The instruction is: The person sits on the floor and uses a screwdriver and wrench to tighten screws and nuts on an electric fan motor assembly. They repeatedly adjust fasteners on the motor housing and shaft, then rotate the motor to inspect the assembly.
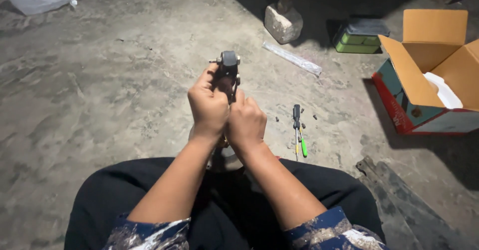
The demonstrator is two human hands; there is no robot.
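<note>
Head view, seated over a concrete floor (100, 80). I am gripping a small dark metal mechanism (229, 65) with both hands in front of my knees — left hand (208, 108) wrapped around its body with the thumb riding up its side, right hand (245, 123) closed tight around the lower part. The piece is standing upright, its bolted head clear above my fingers. Judging progress: loose screws (289, 116) and a green-handled screwdriver (299, 132) are lying just right of my hands, so the work appears mid-way — fasteners out, none visibly refitted. An open cardboard box (429, 75) is sitting toward the floor's right edge.
</note>
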